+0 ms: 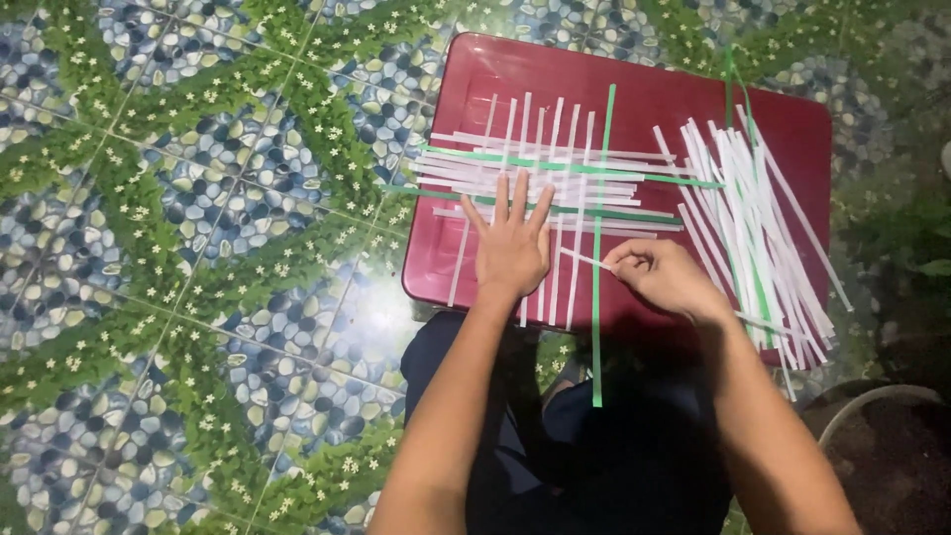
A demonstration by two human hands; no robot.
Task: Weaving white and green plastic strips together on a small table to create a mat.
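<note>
On the red tray [684, 99], the left hand [512, 248] presses flat and spread on the half-woven mat [540, 178]; the right hand [662, 277] pinches a white strip [584, 260]. Many loose strips [753, 228] remain by the right edge.

bare red tray [693, 109] strip between woven strips [540, 178] and loose strip pile [758, 228]

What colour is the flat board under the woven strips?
Dark red; the board shows clearly in the head view.
</note>
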